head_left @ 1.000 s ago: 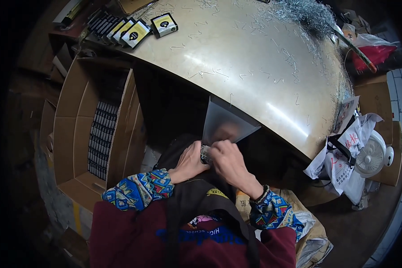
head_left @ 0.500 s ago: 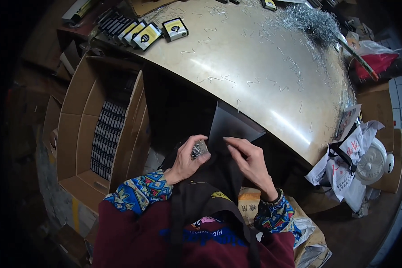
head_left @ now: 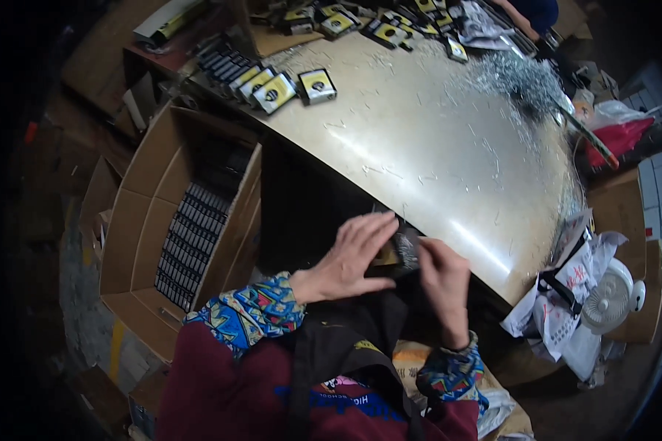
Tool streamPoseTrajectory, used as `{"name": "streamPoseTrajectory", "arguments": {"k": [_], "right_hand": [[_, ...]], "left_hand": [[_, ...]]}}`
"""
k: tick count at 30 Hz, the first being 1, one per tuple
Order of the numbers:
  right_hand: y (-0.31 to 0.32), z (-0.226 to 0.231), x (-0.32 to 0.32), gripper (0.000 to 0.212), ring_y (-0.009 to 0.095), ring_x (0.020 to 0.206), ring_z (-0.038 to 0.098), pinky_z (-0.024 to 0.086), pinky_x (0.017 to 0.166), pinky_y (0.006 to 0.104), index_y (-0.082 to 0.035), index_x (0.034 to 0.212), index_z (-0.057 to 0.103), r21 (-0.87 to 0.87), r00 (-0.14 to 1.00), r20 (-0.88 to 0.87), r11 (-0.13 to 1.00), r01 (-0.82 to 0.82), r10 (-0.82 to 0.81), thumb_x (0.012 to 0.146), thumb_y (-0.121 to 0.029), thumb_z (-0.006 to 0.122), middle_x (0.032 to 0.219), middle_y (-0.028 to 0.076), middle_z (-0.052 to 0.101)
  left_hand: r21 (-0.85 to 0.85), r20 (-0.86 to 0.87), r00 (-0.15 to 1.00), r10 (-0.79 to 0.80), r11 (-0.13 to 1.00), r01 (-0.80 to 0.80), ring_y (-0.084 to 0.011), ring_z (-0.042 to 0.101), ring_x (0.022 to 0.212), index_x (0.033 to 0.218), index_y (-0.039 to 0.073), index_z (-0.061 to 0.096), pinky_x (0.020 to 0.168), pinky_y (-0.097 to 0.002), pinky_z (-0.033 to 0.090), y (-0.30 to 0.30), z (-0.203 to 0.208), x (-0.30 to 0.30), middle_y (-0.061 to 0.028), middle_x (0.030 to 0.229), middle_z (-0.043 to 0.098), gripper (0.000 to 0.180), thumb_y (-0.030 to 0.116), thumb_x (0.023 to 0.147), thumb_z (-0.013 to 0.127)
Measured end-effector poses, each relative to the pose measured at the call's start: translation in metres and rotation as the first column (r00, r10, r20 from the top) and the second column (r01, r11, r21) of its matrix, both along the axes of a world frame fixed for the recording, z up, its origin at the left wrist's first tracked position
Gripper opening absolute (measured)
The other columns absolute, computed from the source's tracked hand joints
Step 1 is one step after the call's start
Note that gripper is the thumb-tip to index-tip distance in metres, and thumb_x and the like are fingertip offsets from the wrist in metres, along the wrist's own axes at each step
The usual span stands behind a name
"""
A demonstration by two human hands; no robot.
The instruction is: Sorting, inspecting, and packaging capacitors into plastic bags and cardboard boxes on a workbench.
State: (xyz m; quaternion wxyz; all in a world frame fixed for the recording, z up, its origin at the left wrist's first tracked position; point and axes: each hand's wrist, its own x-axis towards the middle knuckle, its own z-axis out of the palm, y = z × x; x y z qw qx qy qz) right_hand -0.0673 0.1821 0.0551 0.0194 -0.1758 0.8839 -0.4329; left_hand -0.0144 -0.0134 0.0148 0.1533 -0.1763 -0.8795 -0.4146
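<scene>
Left hand (head_left: 349, 259) and right hand (head_left: 446, 283) have both neared one table (head_left: 434, 140), left spread loose, right's grasp unclear.

This place looks like a small packing workshop. Thin bent wires (head_left: 385, 172) lie loose on the broad table (head_left: 441, 184), and a tangled wire heap (head_left: 518, 82) is at its far right. Small black-and-yellow boxes (head_left: 274, 92) lean in a row at the far left. At the left, a cardboard carton (head_left: 151, 198) contains tight rows of packs (head_left: 191, 242). The worker wears an apron (head_left: 349, 327) and patterned sleeve covers (head_left: 250, 312).
</scene>
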Motion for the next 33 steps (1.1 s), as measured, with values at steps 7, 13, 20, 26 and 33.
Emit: {"name": "streamPoseTrajectory", "arguments": {"k": [7,13,20,26,33], "right_hand": [[0.019,0.04,-0.019,0.013,0.01,0.064,0.06,0.048,0.059,0.0241,0.005,0.097,0.068,-0.014,0.99,0.139,0.999,-0.032,0.034,0.088,-0.003,0.063,0.07,0.008,0.066],[0.018,0.041,-0.034,0.014,0.011,0.064,0.063,0.05,0.061,0.0254,0.005,0.098,0.068,0.096,1.0,-0.011,0.995,-0.002,0.004,0.086,0.0,0.061,0.072,0.009,0.069],[0.032,0.044,-0.047,0.013,0.009,0.067,0.062,0.051,0.062,0.023,0.007,0.097,0.068,-0.035,0.99,0.136,0.999,-0.025,0.029,0.089,0.0,0.06,0.074,0.005,0.068],[0.027,0.041,-0.048,0.013,0.008,0.063,0.06,0.049,0.059,0.0227,0.006,0.096,0.069,-0.125,0.987,0.143,0.991,-0.055,0.073,0.087,0.0,0.062,0.07,0.005,0.066],[0.034,0.039,-0.043,0.011,0.01,0.059,0.06,0.047,0.055,0.0238,0.004,0.092,0.069,-0.159,0.985,0.172,0.987,0.005,0.023,0.085,-0.001,0.063,0.066,0.009,0.065]], "left_hand": [[-0.234,-0.227,0.759,0.609,0.723,-0.65,-0.0371,0.05,0.11,0.126,-0.003,0.049,0.095,-0.0477,0.039,-0.115,0.026,-0.143,-0.0203,0.125,0.05,0.054,0.037,0.091,0.06],[-0.59,-0.001,0.733,0.68,0.592,-0.549,-0.0394,0.052,0.106,0.126,0.002,0.05,0.09,-0.0478,0.045,-0.122,0.035,-0.189,-0.0209,0.128,0.048,0.049,0.029,0.087,0.061],[0.194,-0.231,0.857,0.461,0.885,-0.423,-0.0374,0.05,0.117,0.131,0.004,0.039,0.101,-0.0407,0.042,-0.128,0.025,-0.137,-0.018,0.124,0.048,0.071,0.004,0.071,0.076],[-0.253,-0.649,0.735,0.196,0.856,-0.452,-0.0332,0.051,0.119,0.121,0.0,0.05,0.098,-0.0398,0.046,-0.147,0.017,-0.108,-0.0154,0.127,0.048,0.047,-0.001,0.078,0.068],[-0.379,-0.659,0.724,0.203,0.741,-0.554,-0.032,0.055,0.114,0.1,-0.001,0.061,0.097,-0.0402,0.047,-0.156,0.015,-0.113,-0.0154,0.121,0.053,0.023,-0.001,0.078,0.067]]}}
